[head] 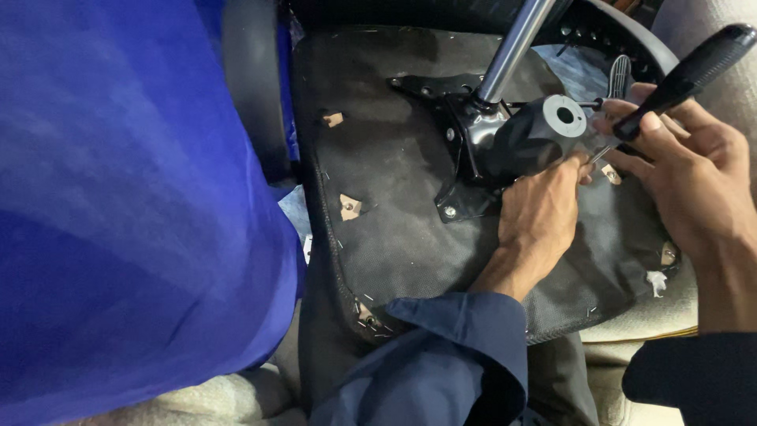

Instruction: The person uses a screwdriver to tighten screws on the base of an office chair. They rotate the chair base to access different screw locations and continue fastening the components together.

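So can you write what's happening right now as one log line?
left hand: on black mechanism | right hand: holding screwdriver | upturned chair seat: underneath

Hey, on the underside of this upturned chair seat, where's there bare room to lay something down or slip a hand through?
Bare fabric lies on the seat underside between the left edge and the black mounting plate, and along the near edge by the left hand. It is crowded around the chrome column, the black knob and the right hand gripping a black-handled tool.
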